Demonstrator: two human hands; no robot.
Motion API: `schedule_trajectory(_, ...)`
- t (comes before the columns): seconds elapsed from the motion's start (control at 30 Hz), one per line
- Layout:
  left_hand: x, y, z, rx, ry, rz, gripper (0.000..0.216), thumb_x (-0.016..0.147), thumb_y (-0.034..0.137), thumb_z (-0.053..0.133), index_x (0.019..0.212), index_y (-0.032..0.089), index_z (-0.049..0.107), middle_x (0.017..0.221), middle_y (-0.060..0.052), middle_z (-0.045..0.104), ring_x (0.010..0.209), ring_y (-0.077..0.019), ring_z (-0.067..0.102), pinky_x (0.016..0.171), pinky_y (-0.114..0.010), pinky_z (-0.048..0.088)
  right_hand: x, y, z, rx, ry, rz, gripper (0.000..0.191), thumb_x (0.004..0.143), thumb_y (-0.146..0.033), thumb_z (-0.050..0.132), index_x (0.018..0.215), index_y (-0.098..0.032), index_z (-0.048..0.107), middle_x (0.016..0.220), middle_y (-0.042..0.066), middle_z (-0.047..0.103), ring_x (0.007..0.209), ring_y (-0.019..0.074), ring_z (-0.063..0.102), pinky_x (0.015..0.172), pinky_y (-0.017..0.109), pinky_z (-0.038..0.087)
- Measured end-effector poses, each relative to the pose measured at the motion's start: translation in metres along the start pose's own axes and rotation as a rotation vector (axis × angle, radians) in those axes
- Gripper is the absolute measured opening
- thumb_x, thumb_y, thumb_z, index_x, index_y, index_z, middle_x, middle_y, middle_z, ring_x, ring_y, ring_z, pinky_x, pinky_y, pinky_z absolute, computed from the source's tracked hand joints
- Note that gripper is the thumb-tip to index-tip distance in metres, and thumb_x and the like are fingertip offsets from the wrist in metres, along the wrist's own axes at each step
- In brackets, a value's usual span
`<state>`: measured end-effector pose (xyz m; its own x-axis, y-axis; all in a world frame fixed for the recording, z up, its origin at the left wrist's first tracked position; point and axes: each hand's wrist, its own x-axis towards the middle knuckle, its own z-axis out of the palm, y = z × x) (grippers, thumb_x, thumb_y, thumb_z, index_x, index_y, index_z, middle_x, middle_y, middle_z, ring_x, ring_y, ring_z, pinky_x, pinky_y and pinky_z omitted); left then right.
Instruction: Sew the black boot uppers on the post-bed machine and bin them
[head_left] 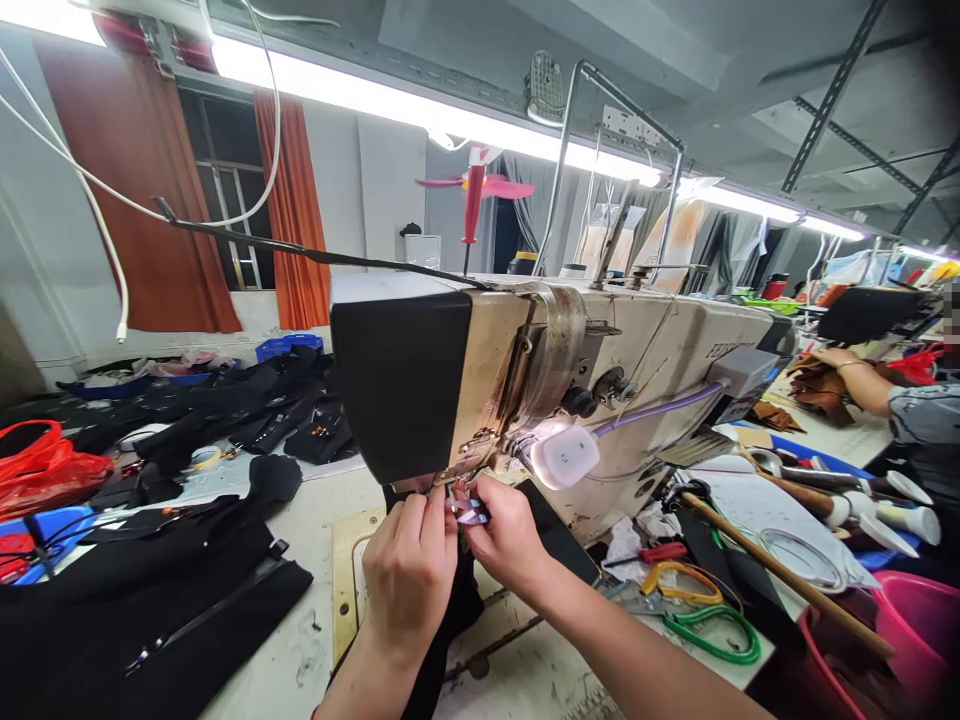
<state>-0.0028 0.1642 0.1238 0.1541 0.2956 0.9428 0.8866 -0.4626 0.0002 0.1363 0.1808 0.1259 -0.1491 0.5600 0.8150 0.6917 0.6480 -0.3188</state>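
Note:
Both hands meet under the needle end of a large sewing machine (495, 350). My left hand (409, 560) is closed, its fingertips pressed together on black fabric (461, 600) that hangs down between my wrists. My right hand (506, 530) pinches small shiny thread snips (472, 512) between thumb and fingers, close to the left fingertips. A small white lamp (564, 455) lights the spot from the right. The needle and the exact contact at the fabric are hidden behind my fingers.
Black garment pieces (187, 600) cover the left side of the table. Right of the machine lie green-handled scissors (712, 630), a wooden stick (787, 570) and a pink bucket (919, 630). A co-worker's arm (862, 380) handles brown material at far right.

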Motion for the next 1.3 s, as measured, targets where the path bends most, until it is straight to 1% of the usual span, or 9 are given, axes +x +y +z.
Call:
schedule_trajectory(0.13,0.008,-0.002,-0.009,-0.113,0.084,-0.006,0.02,0.079,0.007,0.064,0.098,0.013,0.065,0.081,-0.005,0.067,0.071,-0.0171,0.058,0.068,-0.029,0.043,-0.006,0.005,-0.002,0.048,-0.005,0.019,0.009,0.076,-0.013,0.048,0.077,-0.021,0.052,0.063,0.0,0.058,0.053,0.0131,0.051,0.052,0.023,0.039)
schedule_trajectory(0.27,0.015,-0.004,-0.014,-0.107,0.153,-0.047,0.015,0.075,0.006,0.067,0.085,0.017,0.065,0.073,-0.003,0.068,0.07,-0.0195,0.056,0.07,-0.034,0.041,-0.012,0.007,-0.006,0.097,-0.024,0.033,0.01,0.077,-0.013,0.049,0.081,-0.02,0.053,0.064,-0.001,0.058,0.053,0.0119,0.051,0.052,0.022,0.041)
schedule_trajectory(0.63,0.013,-0.004,-0.013,-0.137,0.14,-0.048,0.016,0.077,0.006,0.063,0.087,0.018,0.066,0.071,-0.003,0.066,0.067,-0.0181,0.054,0.066,-0.034,0.036,-0.024,0.0,-0.018,0.197,-0.055,-0.016,0.01,0.082,-0.014,0.049,0.078,-0.022,0.048,0.062,-0.003,0.05,0.054,0.0119,0.046,0.051,0.023,0.041)
schedule_trajectory(0.8,0.01,-0.008,-0.009,-0.22,0.171,-0.098,0.015,0.078,0.005,0.062,0.088,0.017,0.065,0.073,-0.004,0.066,0.069,-0.019,0.054,0.068,-0.034,0.039,-0.021,-0.007,-0.027,0.395,-0.061,-0.013,0.011,0.093,-0.022,0.042,0.088,-0.021,0.051,0.098,0.009,0.062,0.085,0.0175,0.061,0.074,0.031,0.05)
schedule_trajectory(0.87,0.009,-0.009,-0.007,-0.24,0.17,-0.118,0.016,0.078,0.004,0.062,0.089,0.016,0.064,0.074,-0.005,0.067,0.071,-0.0195,0.055,0.069,-0.035,0.04,-0.022,-0.007,-0.028,0.535,-0.087,0.102,0.014,0.097,-0.027,0.039,0.088,-0.022,0.048,0.08,0.003,0.062,0.068,0.0138,0.058,0.063,0.026,0.049)
schedule_trajectory(0.93,0.008,-0.009,-0.007,-0.257,0.161,-0.126,0.016,0.079,0.004,0.061,0.089,0.016,0.064,0.075,-0.005,0.067,0.071,-0.0196,0.055,0.069,-0.035,0.041,-0.024,-0.004,-0.028,0.585,-0.099,0.211,0.018,0.098,-0.033,0.04,0.086,-0.022,0.047,0.06,-0.005,0.048,0.05,0.0104,0.046,0.048,0.021,0.041)
schedule_trajectory(1.07,0.006,-0.007,-0.006,-0.292,0.156,-0.106,0.017,0.079,0.005,0.061,0.091,0.017,0.064,0.075,-0.005,0.066,0.071,-0.0187,0.055,0.069,-0.035,0.042,-0.028,-0.001,-0.022,0.445,-0.104,0.238,0.024,0.092,-0.039,0.051,0.076,-0.02,0.052,0.058,-0.005,0.045,0.048,0.0094,0.04,0.045,0.021,0.036)
schedule_trajectory(1.2,0.004,-0.004,-0.007,-0.314,0.185,-0.118,0.02,0.08,0.004,0.059,0.095,0.017,0.062,0.077,-0.005,0.065,0.071,-0.0187,0.057,0.07,-0.035,0.045,-0.016,-0.007,-0.003,0.193,0.142,0.204,0.015,0.084,-0.034,0.065,0.084,-0.019,0.063,0.068,0.001,0.059,0.058,0.0142,0.053,0.055,0.026,0.044)
schedule_trajectory(1.3,0.002,-0.003,-0.011,-0.366,0.209,-0.104,0.023,0.08,0.001,0.058,0.098,0.016,0.061,0.078,-0.005,0.065,0.07,-0.0178,0.058,0.068,-0.034,0.047,-0.009,-0.015,0.005,0.154,0.189,0.137,0.008,0.087,-0.025,0.058,0.085,-0.019,0.064,0.073,0.004,0.063,0.066,0.0177,0.058,0.061,0.029,0.047)
